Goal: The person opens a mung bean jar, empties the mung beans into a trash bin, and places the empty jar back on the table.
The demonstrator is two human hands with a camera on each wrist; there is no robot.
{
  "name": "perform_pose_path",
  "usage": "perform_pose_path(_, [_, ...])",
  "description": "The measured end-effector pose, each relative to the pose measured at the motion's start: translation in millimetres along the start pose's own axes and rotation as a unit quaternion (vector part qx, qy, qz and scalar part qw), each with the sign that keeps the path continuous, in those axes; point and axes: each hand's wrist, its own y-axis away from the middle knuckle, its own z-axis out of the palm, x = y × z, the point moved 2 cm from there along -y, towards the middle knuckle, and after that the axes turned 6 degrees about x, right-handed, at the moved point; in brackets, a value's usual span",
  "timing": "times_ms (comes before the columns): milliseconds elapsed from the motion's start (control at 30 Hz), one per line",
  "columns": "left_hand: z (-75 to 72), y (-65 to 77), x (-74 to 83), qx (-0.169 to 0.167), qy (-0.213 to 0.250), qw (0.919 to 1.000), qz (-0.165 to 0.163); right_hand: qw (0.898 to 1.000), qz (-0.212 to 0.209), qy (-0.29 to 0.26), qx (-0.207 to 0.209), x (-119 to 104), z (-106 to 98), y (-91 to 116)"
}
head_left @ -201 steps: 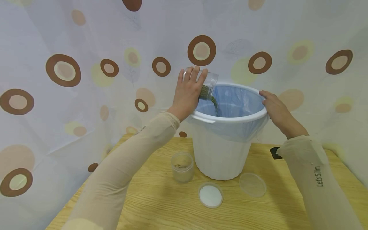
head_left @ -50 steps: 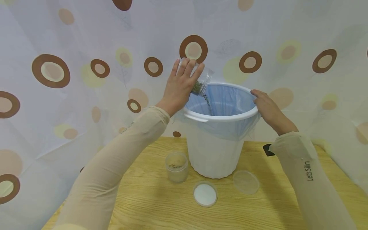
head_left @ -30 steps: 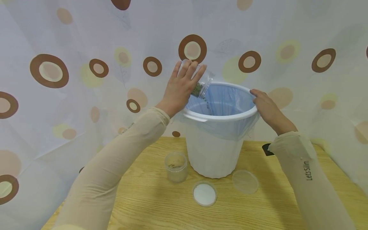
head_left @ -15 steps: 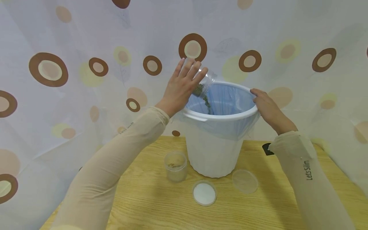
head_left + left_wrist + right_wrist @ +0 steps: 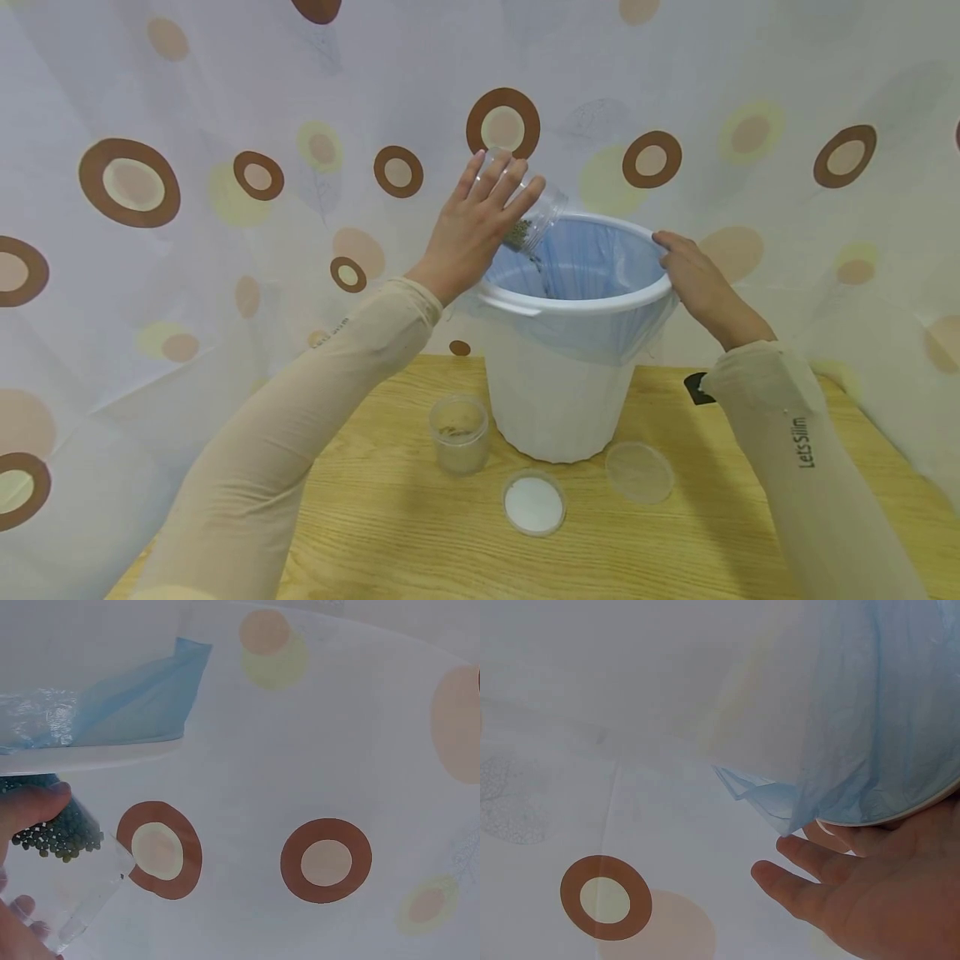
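My left hand (image 5: 468, 229) grips a clear plastic jar (image 5: 551, 204) with fingers spread over its side, tilting its mouth down over a white trash bin (image 5: 562, 400). Small green beans (image 5: 517, 233) lie in the jar, and a thin stream drops inside the bin. In the left wrist view, the thumb presses the jar (image 5: 82, 900) beside the beans (image 5: 64, 832). A blue bag (image 5: 592, 250) lines the bin and folds over its rim. My right hand (image 5: 705, 287) holds the bin's right rim; in the right wrist view its fingers (image 5: 802, 889) extend outside, below the rim.
On the wood-grain table (image 5: 390, 533), a second clear jar (image 5: 459, 437) with brownish bits inside stands left of the bin. A white-centred lid (image 5: 534, 504) and a clear lid (image 5: 640, 472) lie in front. A black patch (image 5: 699, 388) shows near the right sleeve. Patterned cloth (image 5: 337, 75) hangs behind.
The beans in the tilted jar have dwindled, and the falling stream is thinner than half a second ago. The left hand has tipped the jar slightly further; the right hand stays on the rim.
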Motion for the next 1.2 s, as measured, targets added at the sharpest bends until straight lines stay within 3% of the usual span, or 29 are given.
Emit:
perform_pose_path(367, [-2.6, -0.2, 0.8, -0.024, -0.007, 0.9995, 0.020, 1.000, -0.002, 0.004, 0.003, 1.6, -0.4, -0.7])
perform_pose_path(800, [-0.6, 3.3, 1.1, 0.007, 0.015, 0.9985, 0.053, 1.000, -0.004, 0.012, 0.006, 0.0, -0.8, -0.9])
perform_pose_path(1200, [-1.6, 3.5, 1.5, -0.012, 0.017, 0.9978, 0.063, 1.000, -0.001, 0.011, 0.004, -0.5, -1.3, -0.9])
